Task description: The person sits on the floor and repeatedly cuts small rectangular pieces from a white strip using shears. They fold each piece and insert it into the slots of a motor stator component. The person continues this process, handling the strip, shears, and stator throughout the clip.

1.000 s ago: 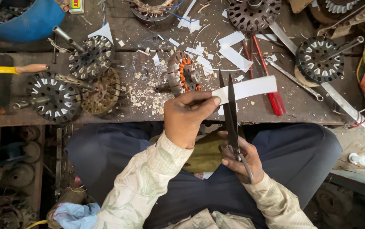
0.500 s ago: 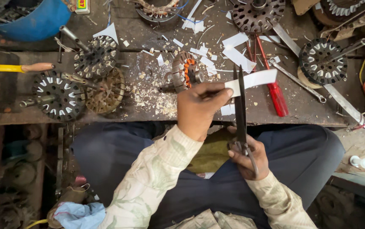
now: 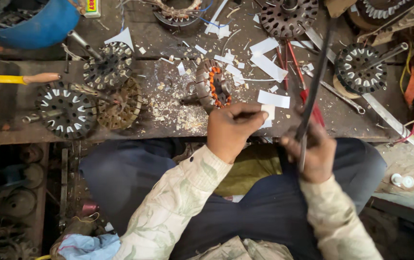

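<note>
Seen from the head camera, the person sits with dark-trousered legs under a worn, scuffed metal workbench littered with white paper scraps. The left hand is curled closed, thumb and fingers pinching a small white paper strip at the bench's near edge. The right hand is closed around the handles of long dark metal scissors, whose blades rise up and away over the bench (motion blur hides whether they are parted). The two hands sit near each other, not touching, above the person's lap.

Just beyond the left hand lies a small motor armature with orange-copper windings, tilted on its side. A larger white paper rectangle lies just right of it, close to the scissors' blades. To the left sit three round slotted metal stator discs, the nearest a grey one. A yellow-shafted tool with a wooden handle lies at the left edge, and a blue plastic tub fills the upper left corner.
</note>
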